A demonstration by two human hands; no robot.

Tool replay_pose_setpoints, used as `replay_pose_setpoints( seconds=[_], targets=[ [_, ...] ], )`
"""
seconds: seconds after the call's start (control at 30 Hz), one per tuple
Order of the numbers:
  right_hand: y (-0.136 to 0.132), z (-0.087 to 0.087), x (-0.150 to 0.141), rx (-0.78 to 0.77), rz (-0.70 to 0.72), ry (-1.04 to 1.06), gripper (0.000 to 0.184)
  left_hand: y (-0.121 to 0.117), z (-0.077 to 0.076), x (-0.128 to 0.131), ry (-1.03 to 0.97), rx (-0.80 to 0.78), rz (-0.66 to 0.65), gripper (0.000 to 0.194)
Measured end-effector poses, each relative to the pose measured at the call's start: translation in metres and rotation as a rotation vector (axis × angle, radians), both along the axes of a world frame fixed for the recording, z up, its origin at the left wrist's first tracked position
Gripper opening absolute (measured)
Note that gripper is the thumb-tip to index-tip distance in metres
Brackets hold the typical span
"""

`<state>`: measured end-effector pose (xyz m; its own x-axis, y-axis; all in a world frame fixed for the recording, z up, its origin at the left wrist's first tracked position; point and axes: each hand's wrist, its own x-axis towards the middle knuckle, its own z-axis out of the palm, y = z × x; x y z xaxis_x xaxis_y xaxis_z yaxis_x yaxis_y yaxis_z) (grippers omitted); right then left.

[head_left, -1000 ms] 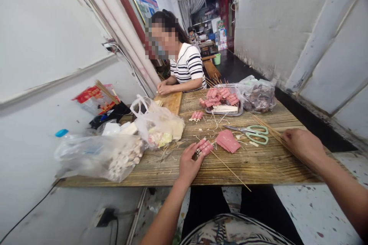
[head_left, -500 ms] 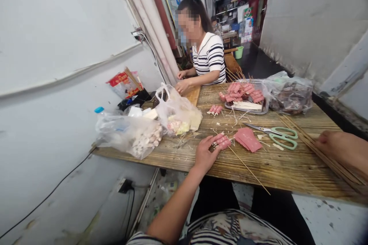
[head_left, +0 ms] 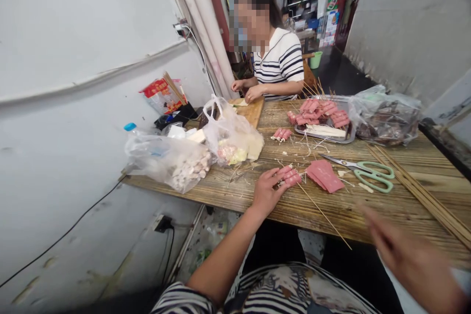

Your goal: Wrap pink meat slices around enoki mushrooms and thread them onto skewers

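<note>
My left hand [head_left: 265,193] is closed around a few pink meat rolls [head_left: 291,176] with white enoki mushroom ends, held on the wooden table [head_left: 253,203]. One thin skewer [head_left: 326,217] runs from the rolls over the table's front edge. Smeared by motion, my right hand [head_left: 408,255] is at the near right edge; whether its fingers hold anything I cannot make out. Beyond it lies a bundle of bamboo skewers [head_left: 423,190]. A stack of flat pink meat slices [head_left: 325,176] rests right of the rolls, next to green-handled scissors [head_left: 373,174].
Across the table, a person in a striped shirt [head_left: 277,66] works at a cutting board [head_left: 253,117]. A tray [head_left: 351,130] of skewered rolls stands beside a bag of dark food [head_left: 386,120]. Plastic bags [head_left: 169,162] crowd the left, with finished-looking rolls [head_left: 281,134] mid-table.
My right hand has left the skewer bundle and come back toward me, to the left. My left hand keeps hold of the rolls. The view has turned left.
</note>
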<state>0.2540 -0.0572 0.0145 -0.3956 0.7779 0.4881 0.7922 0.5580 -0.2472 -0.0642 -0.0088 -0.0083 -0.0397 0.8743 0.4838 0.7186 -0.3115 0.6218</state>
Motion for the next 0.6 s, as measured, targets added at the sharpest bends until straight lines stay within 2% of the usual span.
replay_pose_setpoints(
  seconds=[0.03,0.07,0.17,0.3,0.6],
  targets=[
    [-0.014,-0.001,-0.018,0.009,0.114,0.01,0.052,0.001,-0.002,0.0,0.0,0.005,0.007,0.033],
    [-0.024,-0.002,-0.032,0.022,0.166,-0.003,0.054,0.001,-0.003,-0.001,0.003,0.006,0.01,0.034],
    [-0.033,-0.011,-0.052,0.032,0.223,-0.052,0.053,0.001,-0.004,-0.001,0.012,0.009,0.005,0.037],
    [-0.029,-0.016,-0.05,-0.018,0.22,-0.073,0.048,0.001,-0.003,-0.001,0.0,0.01,-0.006,0.038],
    [-0.037,-0.006,-0.051,0.005,0.199,-0.051,0.039,0.003,-0.003,-0.001,-0.018,-0.02,-0.019,0.036]
  ],
)
